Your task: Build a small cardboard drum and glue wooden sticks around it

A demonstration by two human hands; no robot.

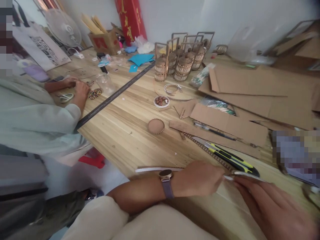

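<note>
A narrow cardboard strip with a white face runs along the front of the wooden table, passing behind my left wrist. My left hand, with a watch on its wrist, is closed at the strip, knuckles up. My right hand is slightly blurred, its thumb and fingers pinched together by the strip's right part. Between the two hands shows a small white piece, perhaps tape or backing paper. Just beyond them lies a yellow-and-black utility knife with its blade out, next to a corrugated strip.
Cardboard sheets and a pen lie at the right. A round cardboard disc, a dish of brown balls and several lantern-like cardboard models stand farther back. At the left, another person's hands handle beads beside a jar.
</note>
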